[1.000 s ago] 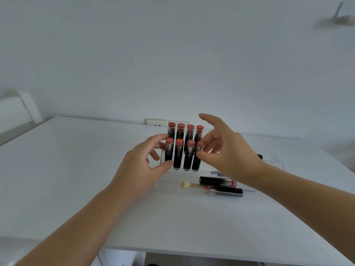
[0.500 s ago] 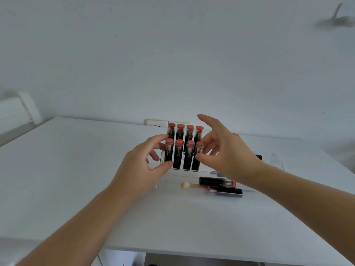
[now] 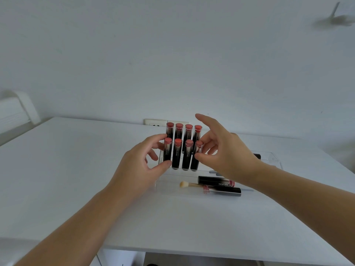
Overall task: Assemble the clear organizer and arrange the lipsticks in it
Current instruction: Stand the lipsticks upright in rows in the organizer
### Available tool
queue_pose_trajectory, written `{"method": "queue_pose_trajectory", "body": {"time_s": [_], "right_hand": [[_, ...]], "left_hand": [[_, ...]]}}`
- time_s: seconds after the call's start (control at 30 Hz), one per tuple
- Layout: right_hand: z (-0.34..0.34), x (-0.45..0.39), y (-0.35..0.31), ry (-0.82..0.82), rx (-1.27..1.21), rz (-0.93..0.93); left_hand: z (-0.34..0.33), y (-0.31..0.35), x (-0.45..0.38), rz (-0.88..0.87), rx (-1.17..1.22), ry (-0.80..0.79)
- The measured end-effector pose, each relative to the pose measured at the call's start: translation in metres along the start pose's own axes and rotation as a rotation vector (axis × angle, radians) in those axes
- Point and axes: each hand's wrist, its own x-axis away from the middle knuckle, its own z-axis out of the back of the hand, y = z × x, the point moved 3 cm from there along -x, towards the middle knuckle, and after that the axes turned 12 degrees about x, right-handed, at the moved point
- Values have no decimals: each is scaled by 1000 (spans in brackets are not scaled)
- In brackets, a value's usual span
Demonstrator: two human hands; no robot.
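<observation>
While both hands flank the clear organizer (image 3: 192,170) on the white counter (image 3: 76,169), almost nothing has shifted over the last second: eight lipsticks (image 3: 177,153) stand upright in two rows of four exactly as before, and the hands have closed in only slightly. The left hand (image 3: 138,166) curves around the organizer's left end, thumb near the base of the nearest front-row lipstick and fingertips near its cap; whether it grips the lipstick, the clear wall or merely touches cannot be told. The right hand (image 3: 221,150) is at the organizer's right end, thumb beside the outermost front-row lipstick, middle fingers curled by its cap and index finger raised free; firm contact cannot be confirmed here either.

Below the right wrist, in a clear tray (image 3: 272,160) section, lie two dark tubes (image 3: 215,182) and a small brush (image 3: 189,184), apparently not yet stood up. Behind the fingers, a wall socket (image 3: 154,122) shows at the counter's far edge.

Such stillness suggests a settling or squaring step: the rack looks filled, and the hands appear to be steadying it rather than adding another lipstick. Remaining work is probably the loose tubes.
</observation>
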Motion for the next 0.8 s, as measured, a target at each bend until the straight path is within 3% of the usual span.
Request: {"method": "queue_pose_trajectory", "body": {"time_s": [0.8], "right_hand": [[8,1,0,1,6,1]], "left_hand": [[0,6,0,-22,5,12]]}}
